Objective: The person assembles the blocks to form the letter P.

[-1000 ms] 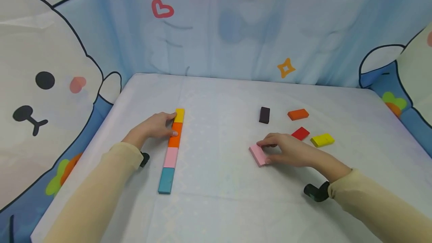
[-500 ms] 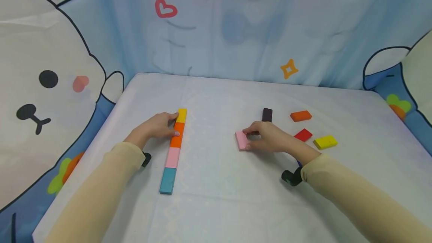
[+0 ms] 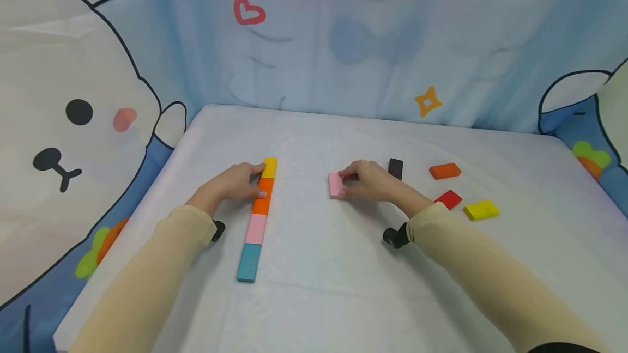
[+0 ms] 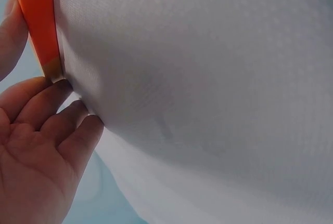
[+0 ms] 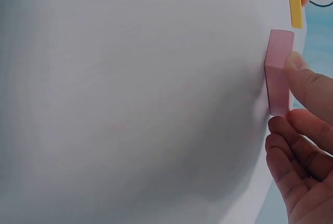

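A row of flat blocks runs away from me on the left of the table in the head view: a teal block (image 3: 249, 262), a pink block (image 3: 256, 229), an orange block (image 3: 262, 200) and a yellow block (image 3: 269, 168) at the far end. My left hand (image 3: 230, 181) rests against this row, thumb on the orange block and a fingertip at the yellow one. To the right of the row, my right hand (image 3: 370, 180) pinches another pink block (image 3: 335, 185) between thumb and fingers. In the right wrist view that pink block (image 5: 279, 73) appears near the row's yellow end.
Loose blocks lie on the right of the white-covered table (image 3: 314, 298): a dark block (image 3: 395, 168), an orange one (image 3: 445, 171), a red one (image 3: 448, 199) partly behind the right sleeve, and a yellow one (image 3: 481, 210). A patterned curtain (image 3: 304, 42) hangs behind the table.
My right hand has carried the pink block leftward and away from me, towards the row, turning it straighter. My left hand stays at the row. The head view has shifted slightly.
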`<act>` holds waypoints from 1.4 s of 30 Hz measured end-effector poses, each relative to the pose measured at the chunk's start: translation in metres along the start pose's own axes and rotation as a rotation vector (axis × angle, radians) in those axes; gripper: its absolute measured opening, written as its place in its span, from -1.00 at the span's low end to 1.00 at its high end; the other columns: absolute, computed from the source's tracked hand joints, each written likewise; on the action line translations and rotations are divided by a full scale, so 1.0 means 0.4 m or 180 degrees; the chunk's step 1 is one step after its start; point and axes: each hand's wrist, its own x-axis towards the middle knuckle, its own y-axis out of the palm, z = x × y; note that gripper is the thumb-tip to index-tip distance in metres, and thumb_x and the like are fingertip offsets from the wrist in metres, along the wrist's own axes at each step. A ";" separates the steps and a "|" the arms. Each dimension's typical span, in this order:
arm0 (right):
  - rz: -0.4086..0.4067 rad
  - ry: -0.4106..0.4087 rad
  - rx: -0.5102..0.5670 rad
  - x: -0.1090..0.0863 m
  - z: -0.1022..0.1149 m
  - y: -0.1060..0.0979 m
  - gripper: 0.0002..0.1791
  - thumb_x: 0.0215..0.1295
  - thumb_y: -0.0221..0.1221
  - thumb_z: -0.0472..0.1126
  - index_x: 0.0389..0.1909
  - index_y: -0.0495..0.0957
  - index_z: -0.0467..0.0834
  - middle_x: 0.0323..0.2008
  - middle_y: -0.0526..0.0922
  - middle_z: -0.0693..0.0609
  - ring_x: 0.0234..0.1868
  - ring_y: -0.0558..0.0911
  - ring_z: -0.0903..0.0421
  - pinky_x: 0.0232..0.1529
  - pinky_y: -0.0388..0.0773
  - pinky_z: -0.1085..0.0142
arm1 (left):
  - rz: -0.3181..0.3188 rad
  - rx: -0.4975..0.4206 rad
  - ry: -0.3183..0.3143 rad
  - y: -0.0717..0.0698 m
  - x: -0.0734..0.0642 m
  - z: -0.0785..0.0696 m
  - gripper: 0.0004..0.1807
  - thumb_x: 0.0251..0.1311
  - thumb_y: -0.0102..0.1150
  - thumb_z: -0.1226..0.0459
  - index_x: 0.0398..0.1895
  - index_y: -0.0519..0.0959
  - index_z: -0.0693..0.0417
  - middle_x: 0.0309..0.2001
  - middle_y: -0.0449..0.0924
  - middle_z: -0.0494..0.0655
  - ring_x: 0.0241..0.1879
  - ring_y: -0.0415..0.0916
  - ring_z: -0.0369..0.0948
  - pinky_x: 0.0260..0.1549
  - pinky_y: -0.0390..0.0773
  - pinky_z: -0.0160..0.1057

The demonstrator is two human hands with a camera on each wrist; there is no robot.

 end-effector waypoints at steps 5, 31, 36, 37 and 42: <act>0.0024 0.0051 0.0071 0.049 0.010 0.002 -0.43 0.32 0.34 -0.18 0.28 0.53 -0.36 0.17 0.66 -0.26 0.22 0.61 -0.14 0.28 0.57 -0.01 | -0.0001 -0.0064 -0.0051 0.001 0.001 0.001 -0.13 0.39 0.26 0.14 0.64 0.05 0.03 0.62 0.09 0.15 0.59 0.06 0.11 0.56 0.13 0.10; 0.0051 0.0382 0.0315 0.246 0.098 0.013 -0.43 0.37 0.30 -0.18 0.32 0.49 -0.35 0.17 0.62 -0.23 0.13 0.56 -0.07 0.28 0.55 0.06 | -0.0043 -0.0142 -0.0143 0.006 0.006 0.003 -0.13 0.37 0.28 0.13 0.64 0.07 -0.02 0.60 0.14 0.09 0.59 0.10 0.06 0.56 0.17 0.06; 0.0076 0.0503 0.0367 0.286 0.112 0.021 -0.42 0.37 0.30 -0.15 0.34 0.49 -0.31 0.17 0.61 -0.20 0.09 0.52 -0.07 0.29 0.56 0.09 | -0.0047 -0.0201 -0.0163 0.007 0.011 0.007 -0.13 0.36 0.29 0.12 0.64 0.09 -0.05 0.60 0.15 0.07 0.58 0.10 0.05 0.56 0.18 0.06; 0.0077 0.0508 0.0368 0.293 0.115 0.022 -0.41 0.37 0.31 -0.15 0.35 0.49 -0.30 0.17 0.61 -0.20 0.09 0.52 -0.07 0.30 0.56 0.09 | -0.0050 -0.0195 -0.0167 0.007 0.012 0.008 -0.13 0.36 0.29 0.12 0.64 0.09 -0.05 0.60 0.16 0.06 0.58 0.11 0.04 0.55 0.19 0.05; 0.0081 0.0502 0.0375 0.326 0.133 0.026 -0.40 0.38 0.31 -0.13 0.35 0.47 -0.31 0.18 0.61 -0.21 0.09 0.52 -0.08 0.32 0.55 0.09 | -0.0071 -0.0165 -0.0182 0.006 0.015 0.013 -0.13 0.35 0.30 0.11 0.64 0.09 -0.06 0.60 0.17 0.05 0.58 0.12 0.03 0.55 0.20 0.04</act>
